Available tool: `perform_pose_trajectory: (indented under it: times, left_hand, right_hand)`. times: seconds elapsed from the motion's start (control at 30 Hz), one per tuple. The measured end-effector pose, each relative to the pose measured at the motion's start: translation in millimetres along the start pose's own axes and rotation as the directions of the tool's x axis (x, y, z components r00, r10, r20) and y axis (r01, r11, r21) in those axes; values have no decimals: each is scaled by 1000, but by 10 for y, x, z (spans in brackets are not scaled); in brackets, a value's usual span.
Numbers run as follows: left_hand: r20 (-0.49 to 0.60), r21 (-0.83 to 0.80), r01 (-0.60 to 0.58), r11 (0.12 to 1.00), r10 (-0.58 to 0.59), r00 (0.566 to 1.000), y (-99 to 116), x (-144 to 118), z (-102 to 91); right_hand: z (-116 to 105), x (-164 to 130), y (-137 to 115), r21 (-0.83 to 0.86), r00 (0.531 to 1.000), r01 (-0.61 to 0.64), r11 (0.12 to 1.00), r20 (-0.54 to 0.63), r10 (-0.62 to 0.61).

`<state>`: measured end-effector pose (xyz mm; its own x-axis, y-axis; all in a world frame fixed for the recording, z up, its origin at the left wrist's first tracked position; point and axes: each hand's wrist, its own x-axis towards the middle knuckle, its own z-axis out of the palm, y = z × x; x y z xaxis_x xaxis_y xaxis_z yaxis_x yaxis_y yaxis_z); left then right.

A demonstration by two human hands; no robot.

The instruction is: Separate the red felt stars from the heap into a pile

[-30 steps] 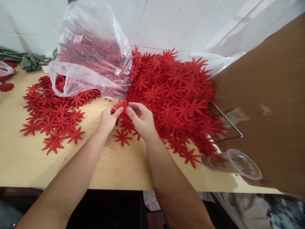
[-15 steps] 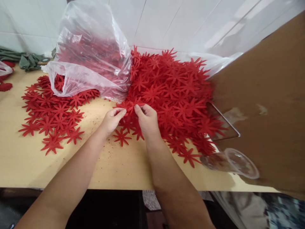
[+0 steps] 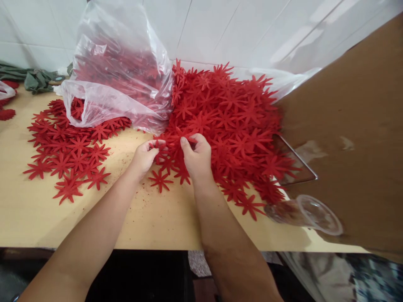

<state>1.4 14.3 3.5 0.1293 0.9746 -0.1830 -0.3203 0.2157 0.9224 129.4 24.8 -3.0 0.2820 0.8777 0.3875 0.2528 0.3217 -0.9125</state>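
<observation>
A big heap of red felt flower cutouts lies on the pale wooden table. At the heap's near-left edge my left hand and my right hand both pinch a red felt flower between thumb and fingers. A single flower lies flat on the table just below my hands. A spread layer of the same flowers covers the table to the left.
A clear plastic bag with more red flowers stands behind my hands. A brown board rises at the right, a clear plastic cup on its side at its foot. Green fabric lies far left by the white wall.
Both hands have shifted slightly away from me into the heap's edge, and my fingers have curled tighter on the flower between them.
</observation>
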Motion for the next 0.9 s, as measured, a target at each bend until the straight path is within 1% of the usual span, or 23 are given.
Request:
perform_pose_trajectory:
  times: [0.07, 0.13, 0.23, 0.27, 0.3, 0.33, 0.37, 0.4, 0.47, 0.5, 0.57, 0.67, 0.77, 0.83, 0.9]
  left_hand:
    - [-30, 7, 25, 1000, -25, 999, 14, 2, 15]
    - [-26, 7, 28, 1000, -28, 999, 27, -1, 32]
    - [-21, 1, -22, 1000, 22, 1000, 29, 1, 44]
    - [-29, 4, -42, 999, 42, 999, 23, 8, 41]
    - [-41, 15, -61, 998, 61, 997, 15, 17, 33]
    - [-55, 32, -75, 997, 77, 996, 5, 30, 21]
    - [-67, 50, -87, 995, 90, 994, -6, 43, 6]
    - [-78, 64, -97, 993, 102, 992, -16, 57, -11]
    - [-92, 71, -120, 990, 127, 988, -32, 75, -40]
    - [-93, 64, -134, 989, 140, 986, -37, 78, -50]
    - [-80, 42, -150, 988, 153, 985, -42, 69, -53]
    - [-2, -1, -133, 991, 133, 991, -47, 33, -21]
    - [102, -14, -146, 989, 147, 984, -63, 12, 20]
    - [118, 1, -157, 988, 156, 981, -76, 21, 30]
    - [90, 22, -128, 991, 126, 988, -82, 42, 22]
  right_hand:
    - [-23, 38, 72, 8, 999, 2, 1000, -39, -2]
    - [-46, 60, 111, -10, 996, 1, 1000, -85, -2]
    - [-60, 48, 81, -117, 985, 47, 992, -161, -65]
    - [-54, 31, 53, -146, 982, 70, 987, -164, -93]
    - [-41, 9, 21, -152, 985, 88, 984, -135, -109]
    - [-21, -19, -11, -131, 992, 95, 987, -71, -105]
    - [5, -50, -40, -87, 996, 85, 993, 22, -83]
    - [35, -82, -62, -32, 990, 54, 998, 131, -50]
    - [98, -140, -85, 38, 948, -21, 999, 319, 8]
    - [125, -161, -86, 47, 927, -40, 998, 374, 20]
    - [156, -180, -78, 57, 913, -41, 998, 408, 15]
    - [150, -157, -69, 94, 932, -71, 993, 361, 32]
    - [112, -110, -71, 117, 966, -111, 987, 246, 79]
    - [82, -76, -64, 131, 984, -122, 984, 146, 102]
    - [51, -41, -43, 141, 990, -139, 980, 53, 133]
